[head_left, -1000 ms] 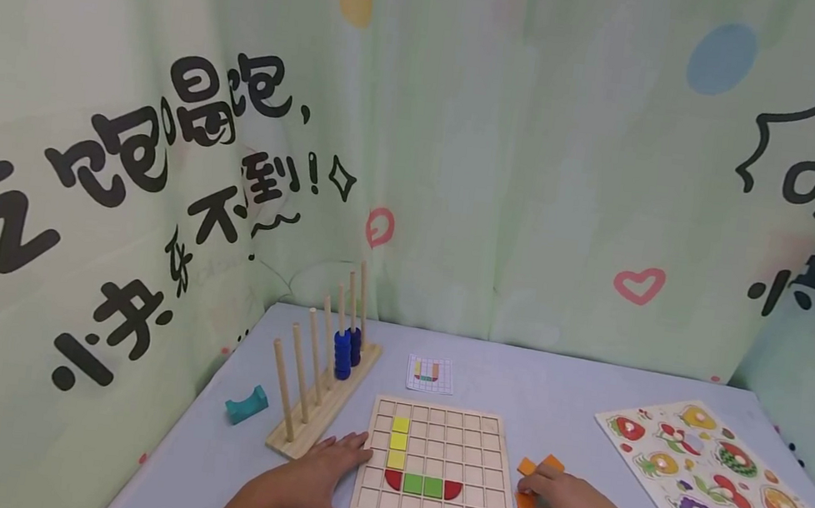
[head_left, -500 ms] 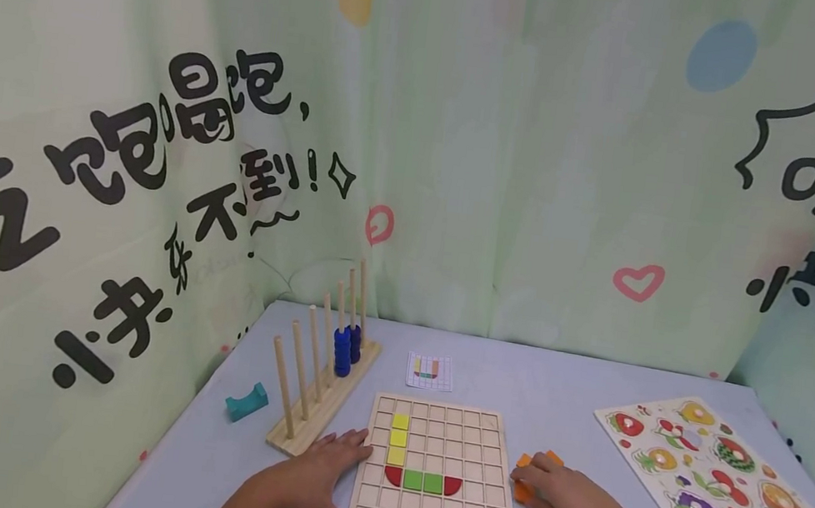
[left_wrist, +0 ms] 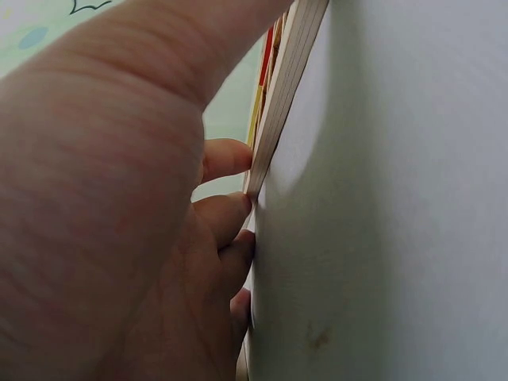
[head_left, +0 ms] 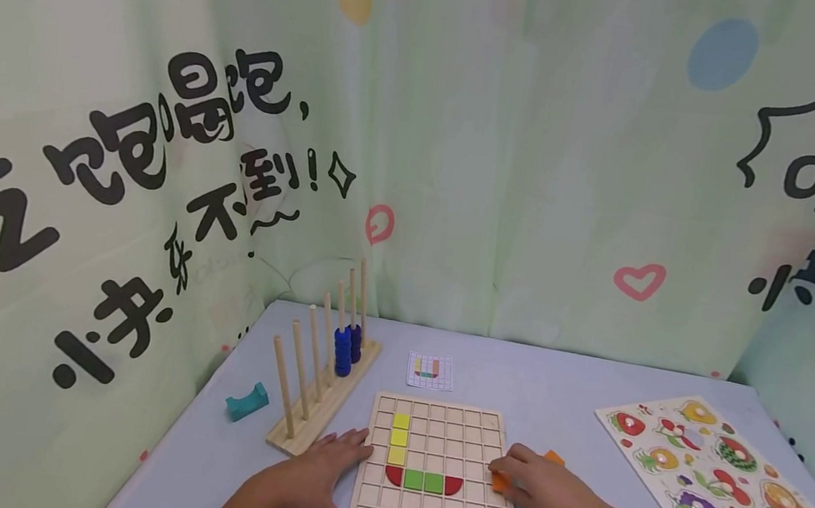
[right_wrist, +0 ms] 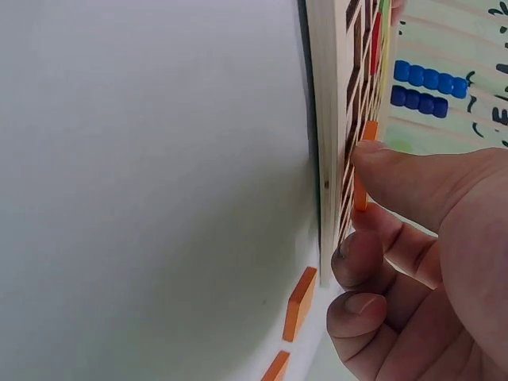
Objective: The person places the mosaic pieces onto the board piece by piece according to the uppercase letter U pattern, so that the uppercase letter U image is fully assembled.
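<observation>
A wooden grid board (head_left: 375,426) lies flat mid-table. Set in its cells are a column of yellow square tiles (head_left: 398,437), and below it a row of green tiles (head_left: 413,480) between two rounded red tiles (head_left: 452,486). My left hand (head_left: 309,482) rests spread along the board's left side, fingertips against the edge in the left wrist view. Over the right edge, my right hand (head_left: 542,489) pinches an orange square tile (right_wrist: 362,194) between thumb and finger. More orange tiles (right_wrist: 300,304) lie on the table beside the board, partly hidden by that hand.
Behind the board lies a small pattern card (head_left: 430,371). A peg rack (head_left: 313,419) with blue beads (head_left: 342,353) stands to the left, near a teal curved block (head_left: 247,403). A fruit puzzle board (head_left: 720,491) lies on the right. Curtains (head_left: 574,181) hang behind the table.
My right hand has gone from the orange tiles on the table leftward to the board's right edge, carrying one orange tile. The left hand stays in place.
</observation>
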{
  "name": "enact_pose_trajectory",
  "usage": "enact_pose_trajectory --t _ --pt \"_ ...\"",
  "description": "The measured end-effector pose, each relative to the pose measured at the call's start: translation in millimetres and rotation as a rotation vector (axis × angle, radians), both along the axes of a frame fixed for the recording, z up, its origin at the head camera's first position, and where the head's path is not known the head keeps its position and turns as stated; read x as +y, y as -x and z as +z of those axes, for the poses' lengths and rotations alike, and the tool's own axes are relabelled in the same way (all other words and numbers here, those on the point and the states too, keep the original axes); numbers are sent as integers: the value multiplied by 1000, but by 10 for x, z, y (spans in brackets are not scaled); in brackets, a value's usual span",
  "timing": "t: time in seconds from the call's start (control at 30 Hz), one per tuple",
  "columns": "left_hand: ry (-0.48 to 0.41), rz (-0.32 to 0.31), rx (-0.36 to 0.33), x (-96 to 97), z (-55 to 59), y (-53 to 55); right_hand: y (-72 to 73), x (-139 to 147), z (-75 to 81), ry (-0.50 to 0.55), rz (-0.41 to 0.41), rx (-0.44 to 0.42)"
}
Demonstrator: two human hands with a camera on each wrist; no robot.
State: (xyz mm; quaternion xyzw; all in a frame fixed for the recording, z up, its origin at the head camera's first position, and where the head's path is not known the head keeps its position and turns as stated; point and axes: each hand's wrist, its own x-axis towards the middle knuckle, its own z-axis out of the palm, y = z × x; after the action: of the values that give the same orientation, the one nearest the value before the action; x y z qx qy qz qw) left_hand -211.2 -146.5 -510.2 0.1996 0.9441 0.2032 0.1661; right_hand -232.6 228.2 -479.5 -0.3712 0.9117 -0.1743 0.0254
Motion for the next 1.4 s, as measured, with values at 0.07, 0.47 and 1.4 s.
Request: enact_pose_trajectory --t 0.07,0.47,1.4 --pt "-1 -1 2 -2 -5 3 4 -30 -2 -1 -2 -2" --pt "1 -20 7 -9 16 -11 51 -233 -5 4 -13 -57" --pt "-29 26 -30 0 -1 7 93 -514 -61 25 3 -47"
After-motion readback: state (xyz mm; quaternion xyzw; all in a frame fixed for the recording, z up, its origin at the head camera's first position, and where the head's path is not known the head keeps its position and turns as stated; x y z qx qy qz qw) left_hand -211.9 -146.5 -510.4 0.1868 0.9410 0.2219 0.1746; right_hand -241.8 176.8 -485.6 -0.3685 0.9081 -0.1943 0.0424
